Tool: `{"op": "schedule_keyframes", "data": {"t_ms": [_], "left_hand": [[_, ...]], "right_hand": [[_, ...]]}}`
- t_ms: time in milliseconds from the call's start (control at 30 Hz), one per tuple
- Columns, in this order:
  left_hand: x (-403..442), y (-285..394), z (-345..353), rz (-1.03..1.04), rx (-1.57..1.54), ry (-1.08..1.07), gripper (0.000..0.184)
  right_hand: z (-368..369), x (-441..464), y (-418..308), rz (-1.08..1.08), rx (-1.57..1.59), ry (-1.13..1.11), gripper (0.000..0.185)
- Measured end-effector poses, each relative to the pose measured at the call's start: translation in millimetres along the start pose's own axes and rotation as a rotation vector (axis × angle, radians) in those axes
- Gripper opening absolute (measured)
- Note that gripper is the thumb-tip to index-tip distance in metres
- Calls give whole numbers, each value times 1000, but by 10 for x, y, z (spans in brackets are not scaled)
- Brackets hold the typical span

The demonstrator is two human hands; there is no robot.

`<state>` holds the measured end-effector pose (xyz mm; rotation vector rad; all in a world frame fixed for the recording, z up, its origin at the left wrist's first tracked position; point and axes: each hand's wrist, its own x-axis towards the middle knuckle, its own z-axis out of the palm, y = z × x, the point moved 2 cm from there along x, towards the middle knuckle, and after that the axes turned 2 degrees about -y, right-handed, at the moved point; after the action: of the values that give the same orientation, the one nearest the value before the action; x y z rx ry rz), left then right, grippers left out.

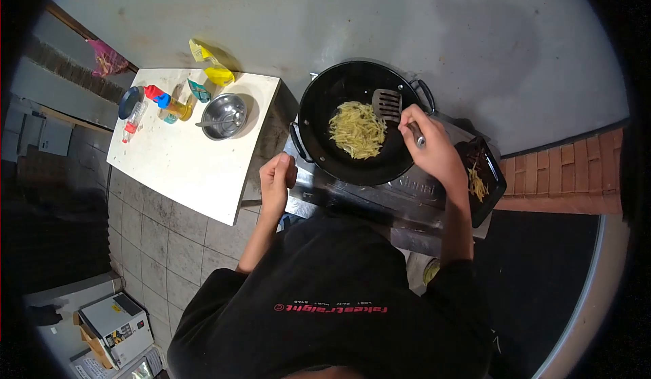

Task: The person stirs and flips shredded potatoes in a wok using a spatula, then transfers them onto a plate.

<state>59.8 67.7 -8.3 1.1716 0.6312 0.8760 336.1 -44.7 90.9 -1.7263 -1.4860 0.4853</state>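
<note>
A black wok [346, 80] with two loop handles sits on a metal stove [325, 192]. Pale yellow shredded strips [357, 130], which look like potato, lie heaped inside it. My right hand [431, 145] grips the handle of a slotted spatula [387, 105], whose dark head is over the right part of the wok, beside the strips. My left hand [275, 181] is closed in a fist just outside the wok's left handle [300, 142], apart from it. Nothing shows between its fingers.
A black tray [498, 187] with more strips stands right of the stove. On the white table [196, 175] at left are a steel bowl [224, 117] with a spoon, bottles [178, 108], and a yellow packet [215, 67]. A grey wall [475, 60] rises behind the wok.
</note>
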Motion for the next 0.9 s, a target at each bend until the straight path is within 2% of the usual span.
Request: {"op": "schedule_keyframes", "data": {"t_ms": [133, 267, 333, 433, 500, 633, 700, 900], "left_hand": [[-15, 8, -61, 5, -9, 37, 42], [-33, -18, -117, 8, -22, 44, 42], [-35, -26, -132, 2, -34, 47, 42], [-37, -12, -145, 0, -32, 61, 42], [-29, 9, -146, 41, -18, 60, 42], [-13, -3, -178, 49, -33, 73, 42], [-11, 5, -175, 43, -12, 91, 42], [7, 52, -160, 15, -19, 88, 42]], "right_hand": [[-78, 164, 110, -41, 4, -8, 12], [-157, 312, 141, 8, -18, -1, 13], [-194, 366, 147, 76, -31, -69, 11], [-190, 463, 194, -53, -75, -103, 10], [-185, 504, 202, -111, -275, -70, 13], [-161, 552, 268, -140, -214, -21, 12], [-144, 583, 309, -45, -172, -112, 13], [-113, 706, 254, -114, -153, -99, 14]]}}
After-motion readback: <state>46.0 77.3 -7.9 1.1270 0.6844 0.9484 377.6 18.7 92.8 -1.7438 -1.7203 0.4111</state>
